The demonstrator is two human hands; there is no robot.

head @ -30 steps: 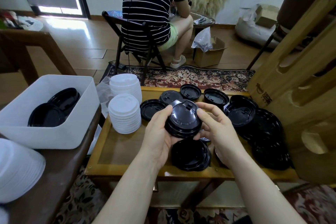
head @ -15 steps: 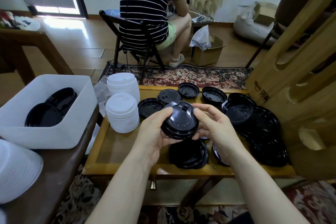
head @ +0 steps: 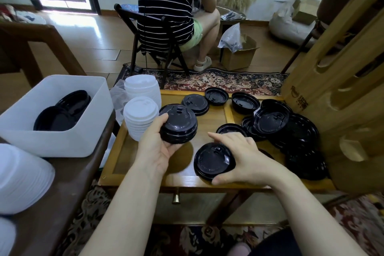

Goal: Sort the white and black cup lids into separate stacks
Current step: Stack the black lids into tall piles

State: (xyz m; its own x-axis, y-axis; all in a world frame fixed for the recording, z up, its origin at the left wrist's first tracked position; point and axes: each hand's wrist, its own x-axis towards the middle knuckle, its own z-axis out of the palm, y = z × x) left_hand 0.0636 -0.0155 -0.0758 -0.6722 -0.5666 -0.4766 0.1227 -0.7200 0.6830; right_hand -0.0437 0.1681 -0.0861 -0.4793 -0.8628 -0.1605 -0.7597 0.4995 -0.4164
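Head view: we see our left hand [head: 158, 147] lifted above the wooden desk [head: 133, 160], its grip curled around a short stack of black lids [head: 178, 125], thumb on the near-left rim and fingers under the stack. Our right hand [head: 247, 160] is lower, near the front edge of the desk, its grip closed on a second black lid stack [head: 214, 161] that sits on the desk top, thumb at the stack's near rim and fingers draped over its right side. Along the desk's left edge stand two stacks of white lids [head: 141, 114], just beside the raised black stack. More loose black lids [head: 291, 129] lie scattered and overlapping over the far edge and the right side of the desk. To the left, on a darker side table, a white bin [head: 62, 141] holds a few black lids. Beyond the desk a person in a striped shirt [head: 168, 2] sits on a dark chair.
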